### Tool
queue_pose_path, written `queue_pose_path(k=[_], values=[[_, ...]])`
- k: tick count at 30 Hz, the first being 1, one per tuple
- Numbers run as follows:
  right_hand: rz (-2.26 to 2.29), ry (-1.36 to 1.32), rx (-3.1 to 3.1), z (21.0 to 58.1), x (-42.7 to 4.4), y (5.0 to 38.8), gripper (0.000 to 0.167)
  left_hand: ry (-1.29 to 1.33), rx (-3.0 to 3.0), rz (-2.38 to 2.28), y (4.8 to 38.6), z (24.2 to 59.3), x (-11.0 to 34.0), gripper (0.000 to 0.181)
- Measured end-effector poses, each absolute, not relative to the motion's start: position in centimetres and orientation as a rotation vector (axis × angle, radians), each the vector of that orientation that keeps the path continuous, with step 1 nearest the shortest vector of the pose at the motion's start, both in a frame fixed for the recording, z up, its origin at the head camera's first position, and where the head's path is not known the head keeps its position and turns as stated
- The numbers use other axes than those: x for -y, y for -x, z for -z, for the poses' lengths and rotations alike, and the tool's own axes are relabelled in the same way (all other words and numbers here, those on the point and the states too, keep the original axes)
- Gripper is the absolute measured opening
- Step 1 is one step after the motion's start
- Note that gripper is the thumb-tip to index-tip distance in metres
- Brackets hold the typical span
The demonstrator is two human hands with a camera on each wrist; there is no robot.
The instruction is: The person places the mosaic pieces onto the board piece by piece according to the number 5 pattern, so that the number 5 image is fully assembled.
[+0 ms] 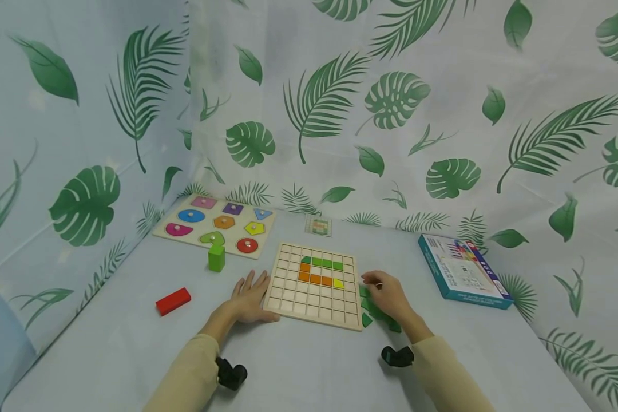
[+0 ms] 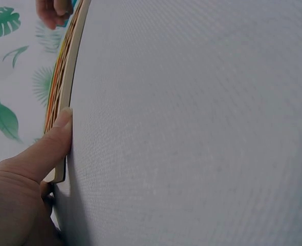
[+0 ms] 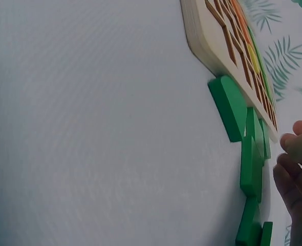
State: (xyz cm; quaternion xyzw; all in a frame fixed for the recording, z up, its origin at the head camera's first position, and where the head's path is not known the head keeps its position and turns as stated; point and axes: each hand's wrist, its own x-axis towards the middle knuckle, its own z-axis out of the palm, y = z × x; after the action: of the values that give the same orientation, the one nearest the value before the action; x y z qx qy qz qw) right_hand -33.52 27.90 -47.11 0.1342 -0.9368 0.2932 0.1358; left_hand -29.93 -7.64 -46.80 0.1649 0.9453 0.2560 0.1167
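A wooden grid board [image 1: 309, 303] lies on the table with green tiles [image 1: 327, 264], orange tiles [image 1: 315, 279] and one yellow tile [image 1: 338, 284] in its squares. My left hand [image 1: 248, 298] rests spread at the board's left side, its thumb [image 2: 59, 134] touching the front edge. Beside the right edge, my right hand [image 1: 389, 296] hovers over loose green pieces [image 3: 251, 166], its fingers loosely bent. Nothing shows between those fingers in the right wrist view. The hand and forearm partly cover the green pieces in the head view.
A shape puzzle board [image 1: 221, 237] with knobbed pieces lies at the back left. Near it stand a green block [image 1: 216, 258] and a red block [image 1: 173, 301]. A small pattern card [image 1: 318, 226] lies behind the grid board. A blue-edged box [image 1: 463, 272] lies to the right.
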Motion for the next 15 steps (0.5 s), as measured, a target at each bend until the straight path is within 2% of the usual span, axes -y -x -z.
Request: queue_pose_path(k=[5,15], values=[[-0.851,-0.388,2.750,47.1,-28.4,33.3,0.022,-0.487,-2.768,-0.738,30.0,46.9,7.6,0.100],[-0.931,-0.387,2.853,47.3,-29.2,33.2,0.039,-0.487,-2.766,-0.749,30.1,46.8,7.6,0.100]])
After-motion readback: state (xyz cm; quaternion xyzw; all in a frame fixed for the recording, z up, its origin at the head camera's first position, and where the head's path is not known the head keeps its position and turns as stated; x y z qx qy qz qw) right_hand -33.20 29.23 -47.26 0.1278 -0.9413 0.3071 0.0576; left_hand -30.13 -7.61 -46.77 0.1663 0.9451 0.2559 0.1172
